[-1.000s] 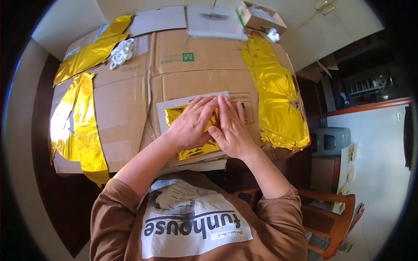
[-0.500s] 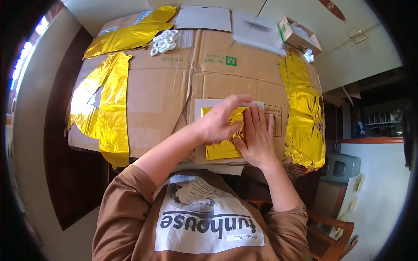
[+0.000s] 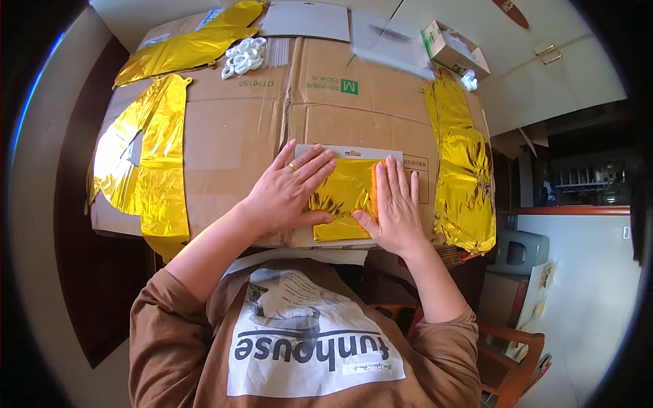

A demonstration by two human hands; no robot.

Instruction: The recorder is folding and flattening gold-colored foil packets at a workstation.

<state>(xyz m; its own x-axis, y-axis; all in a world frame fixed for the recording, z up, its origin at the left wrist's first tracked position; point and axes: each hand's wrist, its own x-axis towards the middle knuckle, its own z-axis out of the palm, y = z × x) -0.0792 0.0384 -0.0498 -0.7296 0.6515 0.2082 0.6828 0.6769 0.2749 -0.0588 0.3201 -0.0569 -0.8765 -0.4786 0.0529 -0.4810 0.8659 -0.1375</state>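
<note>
On a white card (image 3: 373, 154) with a hang hole, near the front edge of the cardboard, lies a shiny gold foil balloon (image 3: 345, 182) folded into a flat rectangle. My left hand (image 3: 289, 192) is open, palm down, with its fingertips and thumb at the left side of the foil; a ring is on one finger. My right hand (image 3: 396, 212) lies flat along the foil's right edge, fingers stretched out and thumb resting on the foil. The foil and card are partly hidden beneath both hands.
Flat gold foil balloons lie at the left (image 3: 163, 149), far left (image 3: 183, 58) and right (image 3: 464, 173) of the cardboard surface (image 3: 231, 136). Along the back are white ring-shaped pieces (image 3: 243, 56), white cards (image 3: 306, 20), clear plastic bags (image 3: 389, 47) and a small carton (image 3: 454, 51). A wooden chair (image 3: 517, 367) stands at right.
My left hand has moved from above the foil to its left side and flattened, uncovering the foil's middle. My right hand stays on the right edge. The whole view has shifted slightly.
</note>
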